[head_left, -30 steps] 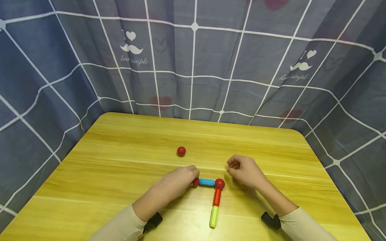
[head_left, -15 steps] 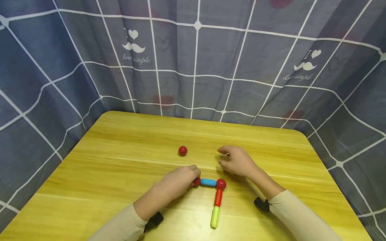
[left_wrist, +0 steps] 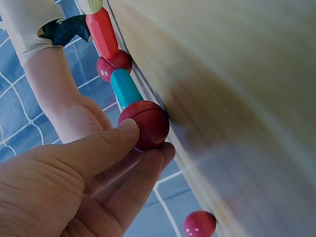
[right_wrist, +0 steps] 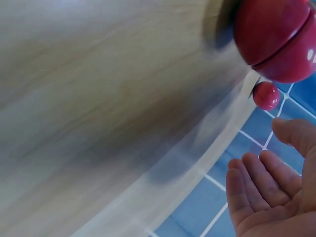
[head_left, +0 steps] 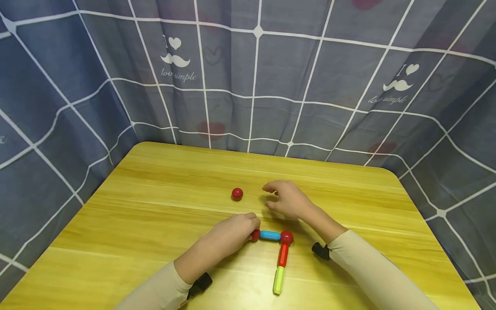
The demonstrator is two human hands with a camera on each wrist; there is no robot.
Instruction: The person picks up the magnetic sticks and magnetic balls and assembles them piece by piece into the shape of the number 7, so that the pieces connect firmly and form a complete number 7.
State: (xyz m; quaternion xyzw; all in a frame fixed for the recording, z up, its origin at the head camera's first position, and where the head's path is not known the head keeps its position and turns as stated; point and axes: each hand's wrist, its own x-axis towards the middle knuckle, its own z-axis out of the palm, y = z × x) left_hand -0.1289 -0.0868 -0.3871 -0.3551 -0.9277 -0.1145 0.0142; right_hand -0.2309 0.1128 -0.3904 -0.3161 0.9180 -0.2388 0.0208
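My left hand pinches a red ball between thumb and fingertips. This ball forms one end of a jointed piece: a blue rod runs from it to a second red ball, and from there a red rod and a yellow-green rod extend toward me in one line. Beyond the piece, my right hand hovers over the table, thumb and fingers spread apart with nothing between them. Its fingertips point at a loose red ball a short way to their left.
A wood-grain table with rounded far corners carries everything. Behind it and along both sides hangs a grey-blue curtain with white grid lines. Each wrist wears a black strap-like device.
My right hand has moved left and away from me toward the loose red ball, and its fingers have spread. The left hand keeps its pinch on the end ball.
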